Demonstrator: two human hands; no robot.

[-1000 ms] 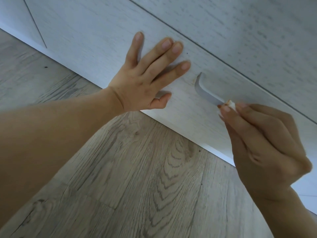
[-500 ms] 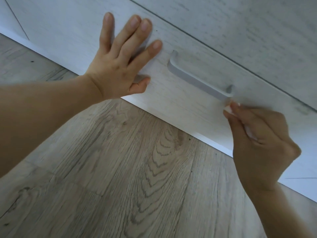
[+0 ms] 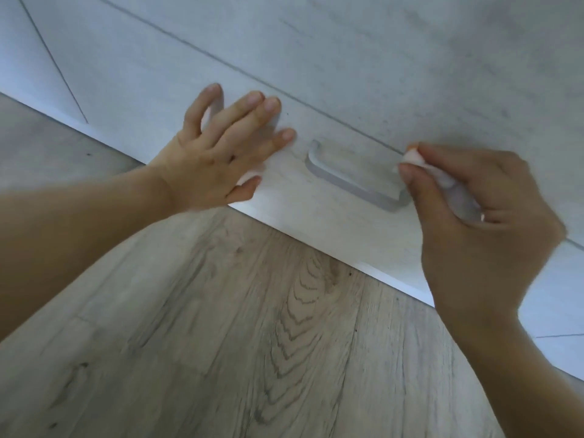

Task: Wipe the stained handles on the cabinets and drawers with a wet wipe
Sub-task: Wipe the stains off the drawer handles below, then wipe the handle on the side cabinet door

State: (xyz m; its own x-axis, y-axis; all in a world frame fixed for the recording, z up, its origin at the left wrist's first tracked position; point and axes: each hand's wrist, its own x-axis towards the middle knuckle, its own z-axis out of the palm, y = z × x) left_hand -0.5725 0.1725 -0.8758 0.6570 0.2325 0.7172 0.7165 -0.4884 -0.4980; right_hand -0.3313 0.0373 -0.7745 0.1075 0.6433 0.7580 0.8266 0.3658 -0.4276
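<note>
Two hands were at work low on the white cabinet front. The left hand (image 3: 218,153) lay flat against the bottom drawer (image 3: 316,197), fingers straight and spread, holding nothing, seemingly bracing the drawer. The right hand (image 3: 474,222) had its fingers curled round a bunched wet wipe (image 3: 414,158), pinching it so that a small white end stuck out past the fingertips. That end sat just beside the right end of the handle (image 3: 357,180), close to the seam above the drawer; whether it was actually touching the handle at that instant I could not tell, since the hand was a little blurred.

One handle was in sight, a pale grey bar fixed across the drawer front, lying between the two hands. From where I stood it showed no obvious stain, so my guess was that this handle was nearly or wholly wiped, with perhaps only its right post left to finish. How many other handles on the cabinets remained to be done could not be judged, as none of them showed.

Counting up: two hands, one wipe, one handle, one drawer front with another panel (image 3: 410,58) above it, and below them a grey wood-grain floor (image 3: 252,343).
</note>
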